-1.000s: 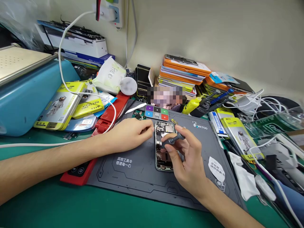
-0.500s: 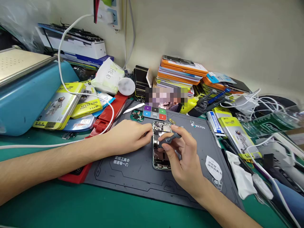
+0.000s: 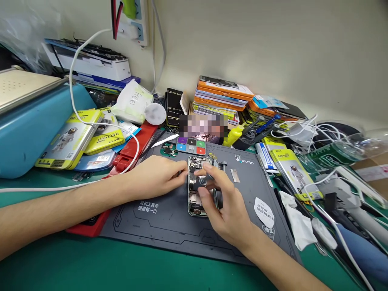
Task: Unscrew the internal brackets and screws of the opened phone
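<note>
An opened phone (image 3: 194, 198) lies face up on the dark grey work mat (image 3: 157, 238), its inner boards and parts showing. My left hand (image 3: 162, 176) rests at the phone's left edge, fingers curled, with thumb and forefinger closed against the frame. Over the phone's right half is my right hand (image 3: 226, 202), its fingers closed around a dark grey screwdriver (image 3: 207, 180). The screwdriver leans across the phone, and I cannot make out where its tip is. A small metallic plate (image 3: 235, 176) lies on the mat to the right of the phone.
Behind the phone sit a coloured screw tray (image 3: 191, 146) and a green circuit board (image 3: 169, 149). Yellow battery packs (image 3: 68, 139) and a red tool (image 3: 129, 151) lie left. Stacked orange boxes (image 3: 224, 95) stand behind. A plastic bottle (image 3: 333, 155) and cables crowd the right.
The whole view has shifted slightly. My right fingers have moved inward over the phone, tilting the screwdriver differently, and the metallic plate now shows. My left hand stays at the phone's edge.
</note>
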Motion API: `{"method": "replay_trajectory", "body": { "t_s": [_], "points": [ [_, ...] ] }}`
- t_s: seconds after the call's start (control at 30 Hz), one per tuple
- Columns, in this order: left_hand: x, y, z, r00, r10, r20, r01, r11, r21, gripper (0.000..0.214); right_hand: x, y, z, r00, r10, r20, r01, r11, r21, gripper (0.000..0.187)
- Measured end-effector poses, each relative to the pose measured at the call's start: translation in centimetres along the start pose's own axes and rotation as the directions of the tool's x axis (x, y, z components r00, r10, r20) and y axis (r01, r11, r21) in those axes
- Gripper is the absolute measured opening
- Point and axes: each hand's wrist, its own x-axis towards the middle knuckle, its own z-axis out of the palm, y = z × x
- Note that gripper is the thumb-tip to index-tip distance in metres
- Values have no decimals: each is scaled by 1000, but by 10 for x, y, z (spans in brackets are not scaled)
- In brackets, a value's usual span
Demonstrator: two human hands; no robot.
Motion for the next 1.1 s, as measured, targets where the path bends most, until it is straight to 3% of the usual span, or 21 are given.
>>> {"method": "replay_trajectory", "body": {
  "t_s": [0.3, 0.47, 0.6, 0.73, 0.93, 1.1],
  "points": [
    [-1, -4, 4, 995, 76, -63, -80, 995, -52, 21, 0, 1, -1, 1000, -23, 15, 23, 1000, 20, 72],
    [-3, -6, 6, 973, 206, -102, -222, 958, -179, 10, -4, 3, 4, 1000, 6, -27, -6, 1000, 0, 75],
    [-5, -6, 6, 947, 305, -100, -316, 940, -124, 13, -7, 6, 8, 992, 34, -119, -27, 998, 64, 75],
    [-5, -9, 8, 923, 373, -93, -382, 918, -107, 13, -7, 5, 8, 991, 63, -122, -45, 989, 142, 73],
    [-4, -12, 10, 924, 353, -146, -373, 915, -154, 13, -5, 1, 6, 974, 141, -178, -115, 982, 147, 64],
    [-6, -5, 4, 942, 294, -162, -315, 942, -118, 17, -6, 0, 4, 964, 223, -144, -199, 967, 161, 59]
  ]
}}
